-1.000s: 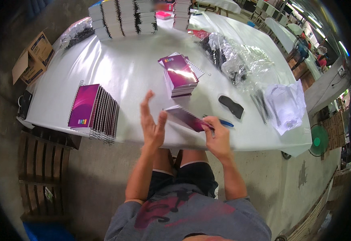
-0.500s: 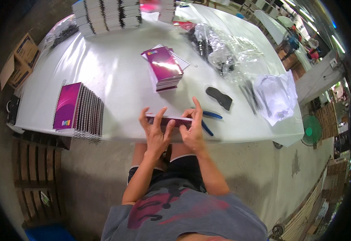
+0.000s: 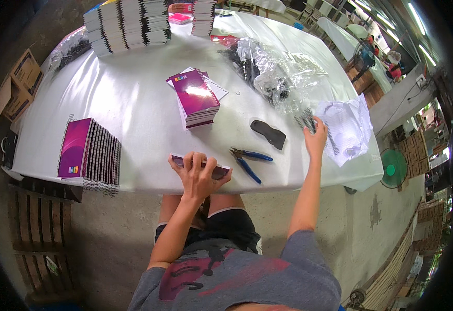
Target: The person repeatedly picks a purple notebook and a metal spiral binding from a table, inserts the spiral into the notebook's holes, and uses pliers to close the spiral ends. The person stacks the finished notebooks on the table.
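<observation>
My left hand (image 3: 198, 173) is closed over a purple-covered notebook (image 3: 220, 172), standing on its long edge near the table's front edge. Fingers and thumb straddle its thickness. At the right, my right hand (image 3: 316, 137) reaches out with thumb and forefinger apart at several dark spiral binding coils (image 3: 304, 121). The coils lie against a crumpled white sheet (image 3: 347, 127); the fingers hide part of them. Between my hands lie blue-handled pliers (image 3: 247, 165), jaws pointing left. Beyond them is a flat black curved object (image 3: 269, 135), its kind unclear.
Purple notebooks form a stack (image 3: 195, 98) mid-table and a coil-bound row (image 3: 94, 150) at the left. Tall book stacks (image 3: 128, 28) stand at the far left. Clear plastic bags (image 3: 273, 72) with dark contents lie beyond the coils. A green fan (image 3: 391, 170) stands off the right edge.
My right hand has let go of the notebook and moved right to the coils. My left hand now grips the notebook alone. The pliers are more fully visible, and the view has shifted slightly.
</observation>
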The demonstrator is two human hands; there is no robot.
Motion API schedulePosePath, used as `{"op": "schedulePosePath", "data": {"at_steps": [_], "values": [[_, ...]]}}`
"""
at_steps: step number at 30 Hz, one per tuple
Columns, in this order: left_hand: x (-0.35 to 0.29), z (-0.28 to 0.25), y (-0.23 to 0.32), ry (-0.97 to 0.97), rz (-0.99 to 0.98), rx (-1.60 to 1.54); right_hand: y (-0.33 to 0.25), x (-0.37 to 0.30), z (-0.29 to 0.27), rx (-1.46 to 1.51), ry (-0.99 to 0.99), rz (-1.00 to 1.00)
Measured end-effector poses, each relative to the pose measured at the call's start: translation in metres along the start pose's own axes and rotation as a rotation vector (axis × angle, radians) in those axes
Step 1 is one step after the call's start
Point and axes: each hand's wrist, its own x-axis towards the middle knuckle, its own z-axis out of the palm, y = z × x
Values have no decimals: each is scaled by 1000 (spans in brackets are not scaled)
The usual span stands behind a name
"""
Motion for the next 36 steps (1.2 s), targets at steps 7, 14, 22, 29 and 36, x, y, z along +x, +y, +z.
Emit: {"op": "schedulePosePath", "data": {"at_steps": [7, 14, 22, 29, 36], "values": [[14, -10, -1, 3, -121, -27, 38, 26, 33, -503, -357, -117], [12, -14, -8, 95, -102, -17, 23, 61, 14, -619, -379, -278], [8, -17, -17, 81, -128, -8, -19, 53, -31, -675, -327, -122], [5, -15, -22, 136, -129, -29, -131, -54, -50, 551, -739, -128], [1, -14, -22, 115, -141, -34, -194, -112, -24, 739, -657, -124]]}}
